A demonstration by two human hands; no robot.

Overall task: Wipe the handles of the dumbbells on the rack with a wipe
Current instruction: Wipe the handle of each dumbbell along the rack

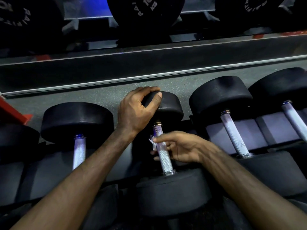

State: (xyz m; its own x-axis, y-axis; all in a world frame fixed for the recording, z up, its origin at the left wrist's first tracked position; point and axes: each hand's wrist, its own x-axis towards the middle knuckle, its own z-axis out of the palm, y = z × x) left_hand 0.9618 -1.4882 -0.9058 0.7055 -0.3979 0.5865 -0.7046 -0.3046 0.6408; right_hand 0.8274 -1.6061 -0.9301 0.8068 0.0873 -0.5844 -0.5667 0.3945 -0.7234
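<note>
at the far left a round black rubber head is partly cut off by the frame edge, resting in the dark padded cradle of the rack point(33, 180). next comes the left dumbbell point(77, 123), a thick matte black disc head with a knurled silver handle running toward the camera, a blue glint on its collar. the left hand point(137, 110) reaches forward and its grip is closed over the far head of the middle dumbbell point(167, 105), fingers curled over the top edge and thumb pressed on the near face. below it the middle handle point(163, 155) is a cross-hatched steel bar with a chrome collar at the near head. the right hand point(181, 150) comes in from the right, fingers loosely curled around this handle, pinching a small crumpled white wipe point(152, 141) against the bar's left side. further right stand two more dumbbells point(221, 95), same smooth black heads and knurled bars, tilted rightward. behind the row lies speckled grey rubber floor point(108, 97) and a dark metal rail; above, black weight plates point(146, 12) with white lettering.
</note>
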